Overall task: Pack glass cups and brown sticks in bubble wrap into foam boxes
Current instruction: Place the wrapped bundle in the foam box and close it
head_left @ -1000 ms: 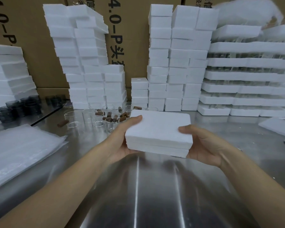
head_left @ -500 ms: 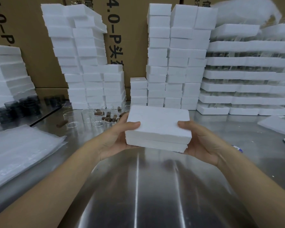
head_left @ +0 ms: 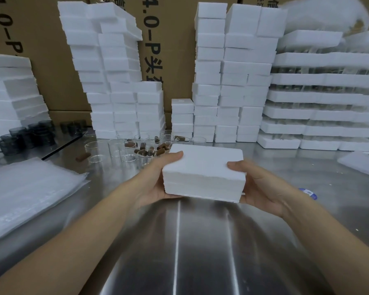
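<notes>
Over the steel table point(head_left: 200, 252), the left hand point(head_left: 156, 177) and right hand point(head_left: 262, 186) are gripping one closed white rectangular foam box point(head_left: 202, 167) by its ends, long axis running nine to three, lid up. Clear bubble-wrap sheets point(head_left: 26, 188) are lying at nine; clear glass cups point(head_left: 115, 145) and brown sticks point(head_left: 145, 151), too crowded to count, are sitting at eleven before white foam-box stacks point(head_left: 228, 81).

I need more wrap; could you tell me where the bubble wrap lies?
Head view: the bubble wrap lies on the table, left of the glass cups.
</notes>
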`<action>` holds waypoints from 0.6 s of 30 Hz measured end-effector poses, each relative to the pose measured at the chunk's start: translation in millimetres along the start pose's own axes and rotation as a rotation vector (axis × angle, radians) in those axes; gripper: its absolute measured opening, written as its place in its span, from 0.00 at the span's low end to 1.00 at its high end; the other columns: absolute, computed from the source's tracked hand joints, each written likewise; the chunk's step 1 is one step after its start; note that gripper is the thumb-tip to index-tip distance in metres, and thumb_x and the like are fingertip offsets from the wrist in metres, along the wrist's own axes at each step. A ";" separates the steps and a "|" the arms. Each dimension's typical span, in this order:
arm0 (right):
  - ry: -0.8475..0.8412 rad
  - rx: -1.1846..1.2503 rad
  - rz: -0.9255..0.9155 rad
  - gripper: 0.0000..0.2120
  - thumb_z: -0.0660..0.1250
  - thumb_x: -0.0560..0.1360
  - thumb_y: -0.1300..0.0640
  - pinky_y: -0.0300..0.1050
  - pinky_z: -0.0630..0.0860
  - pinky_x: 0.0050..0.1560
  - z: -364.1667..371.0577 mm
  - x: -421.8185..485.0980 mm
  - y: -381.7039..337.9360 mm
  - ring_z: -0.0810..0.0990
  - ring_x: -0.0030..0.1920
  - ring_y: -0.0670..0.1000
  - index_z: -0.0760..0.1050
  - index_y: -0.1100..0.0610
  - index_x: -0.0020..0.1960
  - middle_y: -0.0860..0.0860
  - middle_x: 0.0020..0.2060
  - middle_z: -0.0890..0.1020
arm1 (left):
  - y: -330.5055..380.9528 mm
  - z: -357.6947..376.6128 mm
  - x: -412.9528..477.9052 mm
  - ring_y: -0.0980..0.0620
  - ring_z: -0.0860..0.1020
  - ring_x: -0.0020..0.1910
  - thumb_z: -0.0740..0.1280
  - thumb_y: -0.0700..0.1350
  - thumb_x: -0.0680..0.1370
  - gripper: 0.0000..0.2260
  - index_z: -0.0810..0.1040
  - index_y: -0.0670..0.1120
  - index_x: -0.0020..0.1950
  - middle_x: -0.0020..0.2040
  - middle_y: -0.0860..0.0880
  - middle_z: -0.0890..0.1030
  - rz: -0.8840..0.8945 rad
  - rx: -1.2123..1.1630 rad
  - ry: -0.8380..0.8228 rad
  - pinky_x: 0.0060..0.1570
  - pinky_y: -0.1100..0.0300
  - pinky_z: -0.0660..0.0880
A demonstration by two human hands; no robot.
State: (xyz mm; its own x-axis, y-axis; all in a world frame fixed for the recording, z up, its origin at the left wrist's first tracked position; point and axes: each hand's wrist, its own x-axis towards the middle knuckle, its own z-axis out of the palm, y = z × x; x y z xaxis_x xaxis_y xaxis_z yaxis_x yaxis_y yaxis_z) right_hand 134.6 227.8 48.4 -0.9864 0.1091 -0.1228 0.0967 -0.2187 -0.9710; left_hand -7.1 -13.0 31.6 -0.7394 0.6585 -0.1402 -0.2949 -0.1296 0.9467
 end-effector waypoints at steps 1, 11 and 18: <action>0.013 0.003 0.004 0.31 0.77 0.69 0.48 0.52 0.84 0.52 0.5 1.2 0.7 0.84 0.59 0.56 0.77 0.50 0.71 0.58 0.66 0.83 | -0.3 1.2 0.8 0.43 0.89 0.52 0.83 0.58 0.63 0.24 0.88 0.53 0.56 0.57 0.45 0.89 0.004 -0.002 0.016 0.50 0.43 0.85; 0.164 0.030 -0.027 0.20 0.75 0.71 0.43 0.60 0.79 0.65 6.7 3.9 5.5 0.84 0.54 0.57 0.84 0.50 0.60 0.60 0.61 0.85 | 1.4 15.0 -6.2 0.41 0.86 0.58 0.83 0.61 0.63 0.33 0.82 0.55 0.65 0.61 0.44 0.87 -0.017 -0.006 0.076 0.53 0.43 0.84; 0.200 0.017 -0.176 0.35 0.77 0.66 0.40 0.50 0.84 0.46 23.1 5.4 9.4 0.87 0.54 0.54 0.74 0.52 0.70 0.55 0.60 0.86 | 13.4 17.5 -11.3 0.41 0.88 0.52 0.84 0.54 0.63 0.44 0.68 0.66 0.74 0.70 0.44 0.78 0.195 -0.152 0.236 0.46 0.48 0.86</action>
State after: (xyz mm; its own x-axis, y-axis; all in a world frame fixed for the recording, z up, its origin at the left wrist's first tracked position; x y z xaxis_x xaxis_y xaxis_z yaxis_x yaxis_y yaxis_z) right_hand 127.1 204.0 43.4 -0.9417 0.3363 0.0077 -0.0779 -0.1959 -0.9775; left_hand 7.9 -9.3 51.0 -0.9053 0.4229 -0.0409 -0.2080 -0.3571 0.9106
